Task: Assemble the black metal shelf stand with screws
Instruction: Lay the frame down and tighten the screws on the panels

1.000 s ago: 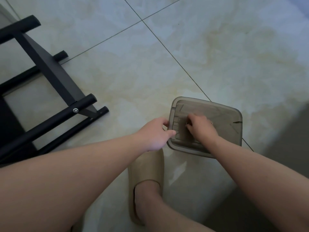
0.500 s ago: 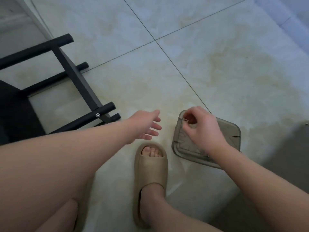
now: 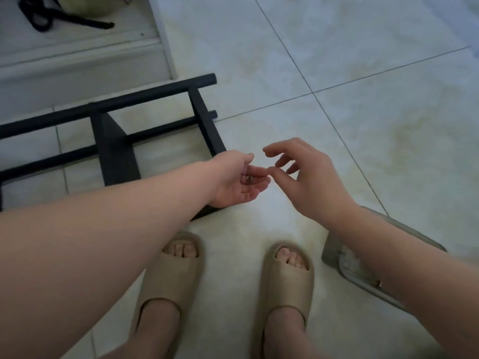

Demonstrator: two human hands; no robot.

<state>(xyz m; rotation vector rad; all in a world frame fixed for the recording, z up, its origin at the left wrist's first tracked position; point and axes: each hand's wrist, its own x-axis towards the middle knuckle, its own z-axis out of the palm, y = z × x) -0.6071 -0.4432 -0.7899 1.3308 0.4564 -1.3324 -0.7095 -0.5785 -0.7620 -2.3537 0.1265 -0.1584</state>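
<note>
The black metal shelf stand [image 3: 114,151] lies flat on the pale tiled floor [image 3: 363,125] ahead of me to my left, its near corner under my left forearm. I judge it stiff and fairly heavy, with smooth paint, so I would take it by a round bar close to a joint, not by a flat edge. It is one stand, and I count two long round bars and two flat cross pieces; more may be hidden. One smoky translucent plastic box [image 3: 334,252] sits by my right foot, mostly hidden under my right forearm. I am wearing two beige foam slippers [image 3: 168,275]. My left hand [image 3: 233,180] is turned palm up, loosely cupped, with one small metal screw [image 3: 249,178] resting in it. My right hand [image 3: 311,182] is spread and relaxed, holding nothing I can see, its thumb tip at my left fingertips. The screw looks light and likely to roll, so pinching its head seems best.
</note>
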